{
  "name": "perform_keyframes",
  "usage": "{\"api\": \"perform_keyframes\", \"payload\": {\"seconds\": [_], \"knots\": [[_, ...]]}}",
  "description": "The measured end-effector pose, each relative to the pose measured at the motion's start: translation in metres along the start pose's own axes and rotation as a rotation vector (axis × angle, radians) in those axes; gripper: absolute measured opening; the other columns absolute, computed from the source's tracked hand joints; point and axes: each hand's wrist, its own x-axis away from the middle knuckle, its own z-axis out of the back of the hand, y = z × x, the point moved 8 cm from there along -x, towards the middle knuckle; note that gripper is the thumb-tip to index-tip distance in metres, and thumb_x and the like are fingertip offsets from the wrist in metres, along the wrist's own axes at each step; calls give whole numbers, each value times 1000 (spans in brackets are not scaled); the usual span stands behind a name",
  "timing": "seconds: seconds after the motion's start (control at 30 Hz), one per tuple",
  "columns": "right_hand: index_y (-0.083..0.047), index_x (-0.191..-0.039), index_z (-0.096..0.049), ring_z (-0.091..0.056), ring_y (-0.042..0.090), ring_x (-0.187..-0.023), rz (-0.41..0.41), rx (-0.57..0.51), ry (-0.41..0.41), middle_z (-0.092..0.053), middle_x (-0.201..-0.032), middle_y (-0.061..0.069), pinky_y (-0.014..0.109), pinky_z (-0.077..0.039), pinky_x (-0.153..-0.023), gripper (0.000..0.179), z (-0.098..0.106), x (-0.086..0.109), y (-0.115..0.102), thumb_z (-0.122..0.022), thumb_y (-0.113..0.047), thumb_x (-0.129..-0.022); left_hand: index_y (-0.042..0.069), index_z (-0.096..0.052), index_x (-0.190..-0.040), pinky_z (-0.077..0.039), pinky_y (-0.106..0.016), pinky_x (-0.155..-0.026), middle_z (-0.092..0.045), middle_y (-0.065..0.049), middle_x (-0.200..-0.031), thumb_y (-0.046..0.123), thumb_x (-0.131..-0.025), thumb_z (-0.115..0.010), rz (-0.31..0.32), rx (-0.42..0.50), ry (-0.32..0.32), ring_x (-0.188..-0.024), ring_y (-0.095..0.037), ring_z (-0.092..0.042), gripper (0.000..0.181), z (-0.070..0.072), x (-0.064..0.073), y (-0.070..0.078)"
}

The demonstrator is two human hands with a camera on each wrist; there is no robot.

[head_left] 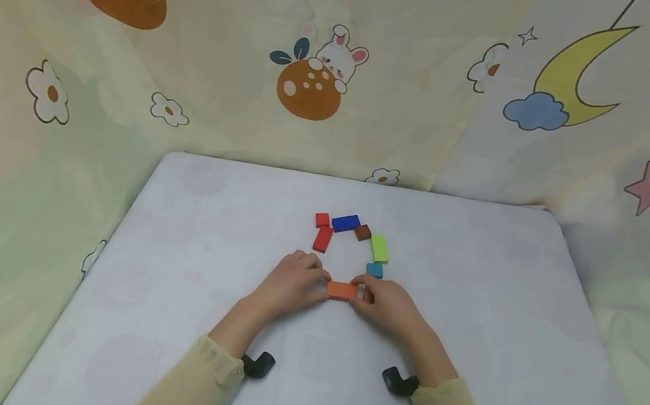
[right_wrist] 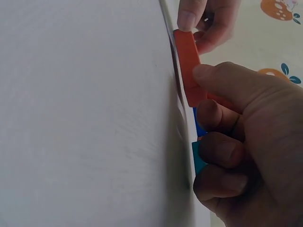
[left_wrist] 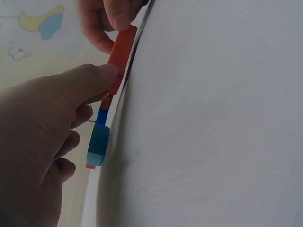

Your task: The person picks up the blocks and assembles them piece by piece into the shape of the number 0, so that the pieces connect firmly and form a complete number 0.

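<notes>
Both hands pinch the ends of an orange rectangular block (head_left: 342, 291), close over the white table at the near side of a loose ring of blocks. The left hand (head_left: 293, 283) has its left end between thumb and fingers. At the opposite end are the thumb and fingers of the right hand (head_left: 388, 306). Just beyond the right fingers sits a teal block (head_left: 375, 269). In the left wrist view another teal block (left_wrist: 98, 144) shows by the left fingers; that hand hides it in the head view. The right wrist view shows the orange block (right_wrist: 188, 68) spanning both hands.
Round the ring's far side lie a small red block (head_left: 322, 220), a longer red block (head_left: 322, 239), a blue block (head_left: 346, 223), a brown block (head_left: 362, 232) and a lime green block (head_left: 379, 248). The white tabletop (head_left: 481, 272) meets a cartoon-printed cloth (head_left: 224, 71) behind.
</notes>
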Motion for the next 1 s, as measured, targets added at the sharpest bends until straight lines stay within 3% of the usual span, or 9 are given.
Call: {"api": "perform_keyframes", "payload": {"seconds": [0.27, 0.43, 0.5, 0.7, 0.83, 1.0], "knots": [[-28, -111, -60, -46, 9, -57, 52, 27, 6, -50, -62, -9, 24, -37, -53, 32, -3, 5, -5, -65, -40, -82, 32, -63, -109, -42, -25, -79, -51, 14, -96, 48, -81, -63, 3, 28, -11, -89, -6, -41, 32, -6, 8, 1], [-32, -110, -59, -47, 10, -59, 15, -12, 3, -51, -63, -8, 26, -38, -53, 30, -3, 4, -1, -63, -42, -83, 31, -62, -110, -42, -25, -80, -50, 15, -96, 49, -81, -62, 11, 44, 0, -90, -6, -41, 34, -7, 10, -1], [-31, -111, -59, -47, 11, -61, 1, -32, 50, -51, -65, -8, 26, -39, -56, 29, 5, 4, 2, -60, -43, -85, 32, -62, -110, -42, -25, -79, -51, 15, -96, 50, -81, -62, 10, 48, 5, -90, -6, -41, 34, -8, 11, -2], [-23, -113, -57, -48, 13, -80, -1, -84, 196, -55, -94, -7, 29, -43, -70, 31, 33, -5, 28, -60, -38, -86, 33, -61, -110, -41, -24, -78, -51, 15, -96, 50, -82, -61, 11, 73, 9, -89, -6, -40, 33, -10, 12, -5], [-25, -115, -56, -49, 12, -95, -8, -82, 168, -53, -113, -7, 34, -45, -82, 34, 35, -14, 43, -63, -37, -84, 33, -61, -110, -41, -24, -77, -52, 15, -97, 50, -82, -61, 6, 100, 11, -90, -6, -41, 33, -11, 12, -5], [-26, -118, -55, -50, 14, -99, 11, -86, 140, -53, -115, -6, 37, -46, -86, 36, 35, -19, 50, -64, -35, -84, 33, -61, -111, -41, -23, -78, -52, 15, -99, 52, -82, -59, -8, 98, 11, -90, -5, -41, 34, -12, 12, -4]]}}
